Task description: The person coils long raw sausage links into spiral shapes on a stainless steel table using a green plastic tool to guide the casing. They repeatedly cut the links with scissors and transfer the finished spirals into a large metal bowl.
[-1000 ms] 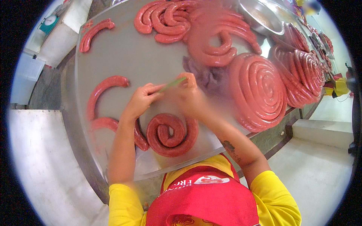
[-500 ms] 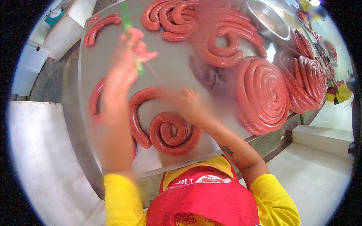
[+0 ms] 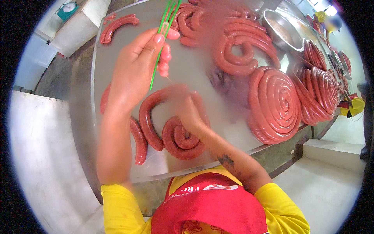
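Observation:
My left hand is raised over the left part of the metal table, closed with thumb and fingers around several thin green strips. The strips stick out above and below the fist. Lower down, my right hand is at a raw red sausage coil, touching its upper part. Blur hides what its fingertips do. A curved length of sausage runs from near that hand down beside the coil. Left of it lies a shorter sausage piece, partly behind my left forearm.
A metal table carries it all. At right lie a large sausage spiral and another coiled heap. More sausages lie at the back beside a steel bowl. A short piece is far left. Part of the view is smeared.
My left hand has turned so the green strips show clearly and has shifted right in the picture. My right hand has moved slightly left and down onto the coil. The view has shifted a little.

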The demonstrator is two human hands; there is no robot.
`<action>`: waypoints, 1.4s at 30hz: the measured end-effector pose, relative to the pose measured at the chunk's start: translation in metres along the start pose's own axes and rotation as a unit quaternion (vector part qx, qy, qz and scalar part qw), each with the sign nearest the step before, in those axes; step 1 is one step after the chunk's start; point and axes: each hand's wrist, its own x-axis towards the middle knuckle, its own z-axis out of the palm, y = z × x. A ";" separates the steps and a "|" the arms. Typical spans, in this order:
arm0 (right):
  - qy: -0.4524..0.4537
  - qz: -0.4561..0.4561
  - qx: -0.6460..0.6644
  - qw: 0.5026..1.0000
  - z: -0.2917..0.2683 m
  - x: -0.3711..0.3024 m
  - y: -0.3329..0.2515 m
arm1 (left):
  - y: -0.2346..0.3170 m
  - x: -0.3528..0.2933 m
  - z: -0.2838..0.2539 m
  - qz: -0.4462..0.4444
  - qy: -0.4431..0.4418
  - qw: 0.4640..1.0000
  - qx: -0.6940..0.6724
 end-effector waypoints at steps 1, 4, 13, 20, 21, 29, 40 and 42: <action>0.038 -0.042 0.031 0.998 -0.004 0.021 0.007 | 0.004 -0.006 0.002 0.011 -0.011 1.000 0.008; 0.109 -0.114 -0.075 0.985 -0.007 0.028 -0.055 | 0.001 -0.026 -0.015 0.017 0.014 0.999 0.027; -0.200 -0.147 -0.016 0.969 -0.036 -0.011 -0.124 | -0.047 -0.008 -0.103 0.017 0.220 0.967 -0.125; -0.176 -0.059 0.312 0.932 -0.053 -0.014 -0.090 | -0.138 -0.056 -0.094 -0.131 0.074 0.974 -0.167; -0.126 -0.024 0.279 0.952 -0.054 -0.019 -0.096 | -0.149 -0.065 -0.088 -0.130 0.053 0.976 -0.164; 0.023 -0.012 -0.490 0.871 -0.034 -0.038 -0.113 | -0.187 -0.090 -0.044 -0.052 -0.004 0.997 0.058; 0.151 -0.206 -0.465 0.848 -0.016 -0.048 -0.110 | -0.156 -0.078 -0.042 0.000 0.111 0.983 0.144; 0.138 -0.211 -0.442 0.861 -0.022 -0.047 -0.106 | -0.156 -0.094 -0.061 -0.029 0.061 0.977 0.202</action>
